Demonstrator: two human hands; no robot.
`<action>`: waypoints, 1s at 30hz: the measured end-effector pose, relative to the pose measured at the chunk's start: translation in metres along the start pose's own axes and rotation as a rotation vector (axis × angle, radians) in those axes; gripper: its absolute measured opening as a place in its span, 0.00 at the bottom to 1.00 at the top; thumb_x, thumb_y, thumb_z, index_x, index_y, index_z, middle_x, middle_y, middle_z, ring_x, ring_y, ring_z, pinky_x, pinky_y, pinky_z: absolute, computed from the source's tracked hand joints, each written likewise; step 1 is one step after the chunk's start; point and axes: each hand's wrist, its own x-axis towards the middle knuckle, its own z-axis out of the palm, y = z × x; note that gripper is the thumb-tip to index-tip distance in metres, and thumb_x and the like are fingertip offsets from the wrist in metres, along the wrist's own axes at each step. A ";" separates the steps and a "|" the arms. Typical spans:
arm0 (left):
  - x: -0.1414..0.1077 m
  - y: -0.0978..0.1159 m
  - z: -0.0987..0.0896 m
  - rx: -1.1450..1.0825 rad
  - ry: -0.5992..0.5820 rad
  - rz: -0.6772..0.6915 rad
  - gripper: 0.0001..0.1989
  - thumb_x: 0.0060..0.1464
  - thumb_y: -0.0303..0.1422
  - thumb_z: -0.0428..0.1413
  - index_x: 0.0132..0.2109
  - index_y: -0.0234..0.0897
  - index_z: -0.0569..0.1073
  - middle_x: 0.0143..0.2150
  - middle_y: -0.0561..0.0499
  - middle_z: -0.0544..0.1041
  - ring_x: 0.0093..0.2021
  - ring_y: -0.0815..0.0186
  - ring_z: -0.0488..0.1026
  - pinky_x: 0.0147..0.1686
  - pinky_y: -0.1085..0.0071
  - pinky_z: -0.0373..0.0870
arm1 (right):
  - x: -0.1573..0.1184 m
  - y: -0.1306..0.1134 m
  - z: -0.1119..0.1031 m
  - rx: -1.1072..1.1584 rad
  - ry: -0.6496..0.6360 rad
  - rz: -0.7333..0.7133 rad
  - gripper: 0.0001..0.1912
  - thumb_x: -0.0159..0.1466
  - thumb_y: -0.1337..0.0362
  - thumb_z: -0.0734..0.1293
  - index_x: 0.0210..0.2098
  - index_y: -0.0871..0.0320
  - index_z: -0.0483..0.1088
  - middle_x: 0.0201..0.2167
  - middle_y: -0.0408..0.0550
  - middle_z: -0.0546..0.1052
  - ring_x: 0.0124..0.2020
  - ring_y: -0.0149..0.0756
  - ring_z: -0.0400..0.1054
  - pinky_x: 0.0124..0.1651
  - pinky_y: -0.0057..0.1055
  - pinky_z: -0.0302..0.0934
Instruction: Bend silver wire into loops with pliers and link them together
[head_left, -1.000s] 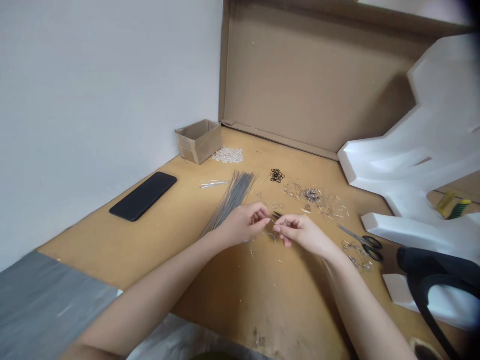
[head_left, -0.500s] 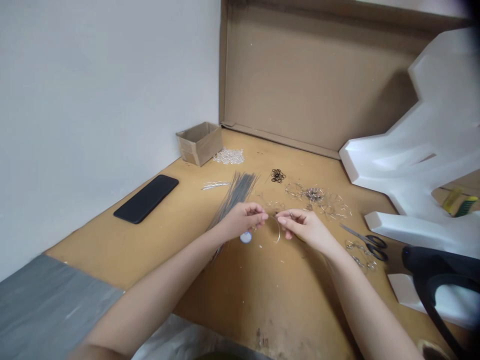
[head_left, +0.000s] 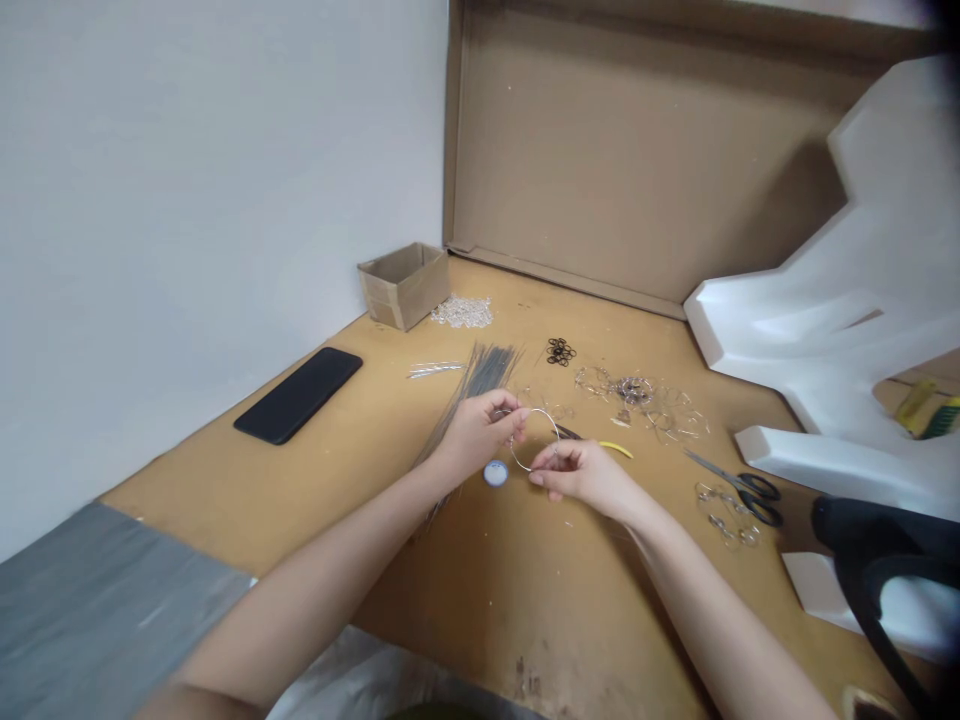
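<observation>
Pinching a thin, silver-coloured wire loop [head_left: 553, 421] between thumb and fingers, the left hand [head_left: 480, 430] grips its left side and the right hand [head_left: 589, 478] its lower right, so the loop sits between both sets of fingertips. Just short of the left fingers lies a small round white disc with a blue rim [head_left: 496, 473], and beyond them spreads a sheaf of straight grey metal wires [head_left: 489, 370]

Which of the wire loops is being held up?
The single silver ring held by the left hand and right hand; the other wire loops lie on the table.
</observation>
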 end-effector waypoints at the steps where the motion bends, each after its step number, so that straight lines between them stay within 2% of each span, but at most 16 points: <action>1: 0.000 0.000 0.000 0.005 0.001 0.002 0.10 0.49 0.38 0.56 0.30 0.34 0.67 0.22 0.55 0.71 0.23 0.73 0.68 0.25 0.76 0.64 | 0.000 0.000 0.000 0.005 -0.003 0.000 0.10 0.50 0.59 0.70 0.27 0.60 0.70 0.20 0.40 0.71 0.20 0.26 0.64 0.27 0.26 0.59; 10: 0.000 0.003 -0.001 -0.021 -0.017 -0.023 0.11 0.49 0.38 0.56 0.31 0.34 0.67 0.22 0.55 0.71 0.24 0.72 0.69 0.25 0.76 0.64 | -0.001 -0.002 0.003 0.004 0.016 -0.022 0.07 0.51 0.62 0.68 0.26 0.60 0.70 0.15 0.38 0.69 0.18 0.25 0.62 0.27 0.25 0.58; 20: 0.004 -0.001 -0.005 -0.040 -0.067 0.002 0.11 0.49 0.38 0.56 0.30 0.34 0.66 0.23 0.55 0.70 0.23 0.74 0.67 0.24 0.77 0.64 | -0.004 -0.005 -0.009 -0.033 -0.004 -0.024 0.06 0.52 0.63 0.67 0.25 0.60 0.69 0.15 0.38 0.68 0.18 0.25 0.62 0.27 0.25 0.57; 24: 0.003 0.003 -0.008 -0.007 -0.154 -0.018 0.12 0.49 0.39 0.56 0.30 0.33 0.66 0.21 0.56 0.69 0.21 0.75 0.65 0.24 0.76 0.64 | -0.006 -0.003 -0.018 -0.016 -0.027 -0.022 0.05 0.52 0.64 0.67 0.25 0.60 0.68 0.17 0.38 0.69 0.18 0.25 0.62 0.27 0.25 0.57; 30: -0.003 0.008 -0.004 0.053 -0.402 -0.131 0.12 0.49 0.39 0.55 0.31 0.33 0.68 0.19 0.57 0.68 0.19 0.75 0.64 0.21 0.78 0.60 | -0.007 -0.003 -0.031 -0.031 -0.005 -0.060 0.05 0.55 0.64 0.65 0.27 0.59 0.69 0.16 0.38 0.69 0.19 0.26 0.63 0.29 0.26 0.57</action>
